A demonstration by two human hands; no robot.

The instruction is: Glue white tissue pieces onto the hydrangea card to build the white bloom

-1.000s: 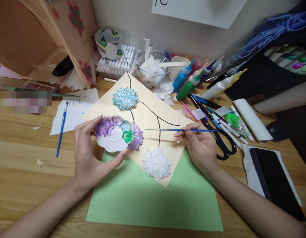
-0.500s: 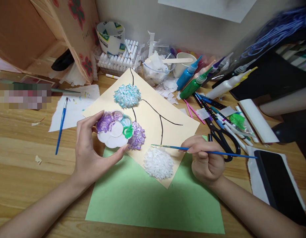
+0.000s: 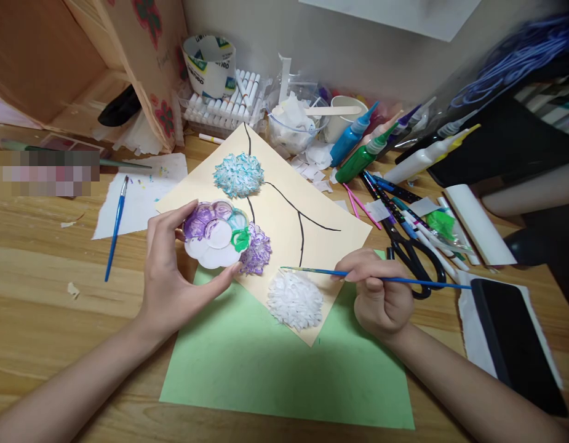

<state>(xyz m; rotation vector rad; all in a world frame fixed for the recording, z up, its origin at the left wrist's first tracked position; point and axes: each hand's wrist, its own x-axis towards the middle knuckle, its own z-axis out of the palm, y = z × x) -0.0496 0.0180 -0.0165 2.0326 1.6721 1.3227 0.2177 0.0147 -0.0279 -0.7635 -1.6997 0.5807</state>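
My left hand [image 3: 167, 277] grips a small white flower-shaped paint palette [image 3: 213, 235] smeared with purple, pale blue and green paint, held above the cream paper [image 3: 284, 209]. My right hand [image 3: 381, 295] is closed on a thin blue paintbrush [image 3: 395, 280], its tip pointing left just above a white paper-tuft flower [image 3: 295, 300]. On the cream paper there are also a blue-tinted flower [image 3: 238, 175], a purple flower [image 3: 256, 249] and black drawn stems. A green sheet [image 3: 288, 369] lies under the cream paper.
A second blue brush [image 3: 115, 229] lies on white paper at left. Paint bottles [image 3: 358, 138], pens, black scissors [image 3: 411, 258], a marker box [image 3: 224, 107], a bowl of tissue [image 3: 291, 126] and a black tablet [image 3: 515, 344] crowd the back and right of the wooden table.
My right hand drew back toward me and lowered with the brush, from over the stems to the white flower. The left hand kept the palette almost still.
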